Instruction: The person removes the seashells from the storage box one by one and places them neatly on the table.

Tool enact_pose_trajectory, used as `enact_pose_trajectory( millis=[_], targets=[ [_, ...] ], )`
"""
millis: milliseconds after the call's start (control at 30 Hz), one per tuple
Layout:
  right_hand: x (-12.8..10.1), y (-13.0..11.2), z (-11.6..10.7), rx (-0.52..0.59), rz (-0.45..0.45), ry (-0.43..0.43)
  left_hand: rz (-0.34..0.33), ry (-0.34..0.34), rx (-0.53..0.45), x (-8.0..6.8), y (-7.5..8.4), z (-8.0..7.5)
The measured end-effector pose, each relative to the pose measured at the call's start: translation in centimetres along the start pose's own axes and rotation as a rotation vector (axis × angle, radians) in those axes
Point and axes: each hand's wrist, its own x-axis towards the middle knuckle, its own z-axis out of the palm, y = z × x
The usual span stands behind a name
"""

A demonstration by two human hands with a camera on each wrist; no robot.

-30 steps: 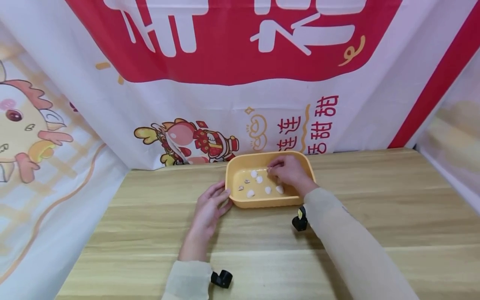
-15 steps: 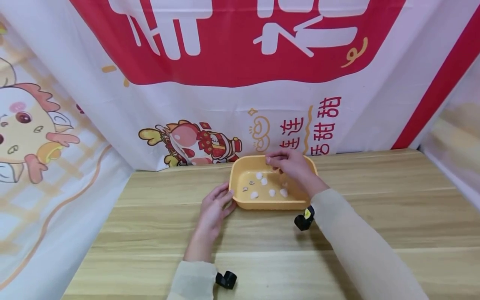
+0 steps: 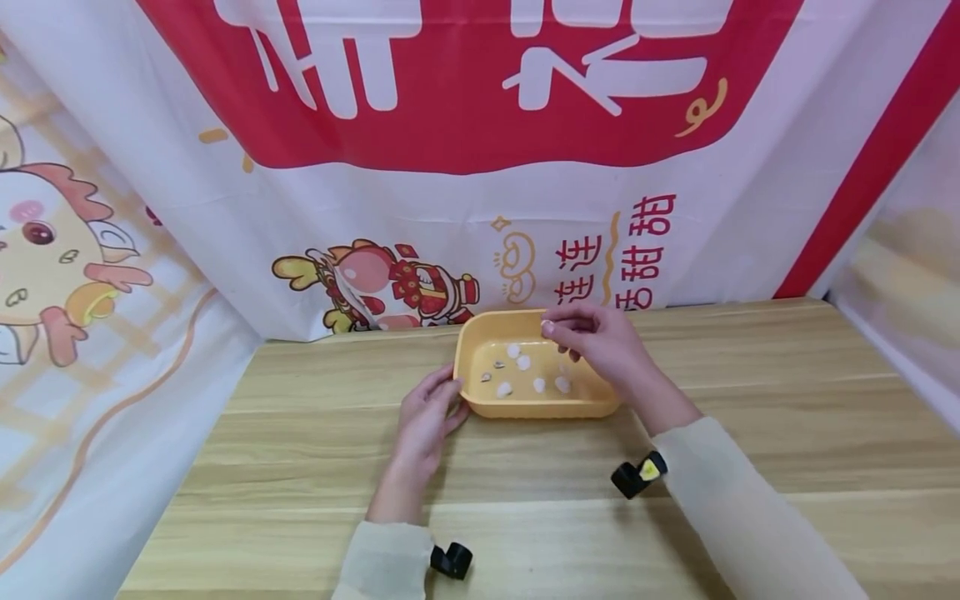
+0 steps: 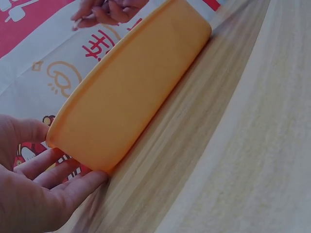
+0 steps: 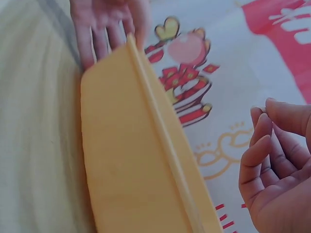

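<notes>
A yellow plastic tub (image 3: 540, 409) stands on the wooden table with several small white seashells (image 3: 504, 389) and two smaller brownish ones (image 3: 486, 377) on its floor. At its left end my left hand (image 3: 426, 421) grips it, thumb at the rim and fingers spread along the outer wall, as the left wrist view (image 4: 43, 184) shows. My right hand (image 3: 600, 337) is raised over the tub's right side. Between thumb and index finger it pinches a tiny pale seashell (image 5: 264, 110), mostly hidden by the fingertips; its other fingers are curled.
Behind the tub hangs a white and red printed cloth (image 3: 465, 192), close to the tub's back wall. The wooden table (image 3: 315, 450) extends to both sides and in front. A dark camera is strapped at each wrist.
My right hand has risen from inside the tub and moved slightly right, carrying the pinched piece. My left hand keeps its grip on the tub's left end.
</notes>
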Motion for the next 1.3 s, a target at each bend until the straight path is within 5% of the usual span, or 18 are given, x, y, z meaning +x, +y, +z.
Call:
enact_pose_trajectory(
  millis=[600,867,1300],
  targets=[
    [-7.2,4.0,1.3,-0.019,-0.061,-0.143,0.022,0.132,0.021,-0.7,-0.1,1.6],
    [-7.0,6.2,3.2,0.009,-0.029,-0.245,0.046,0.189,0.025,-1.0,-0.1,2.7],
    [-5.2,7.2,6.0,0.019,0.097,-0.207,0.057,0.184,0.024,-0.8,-0.4,2.6]
  ],
)
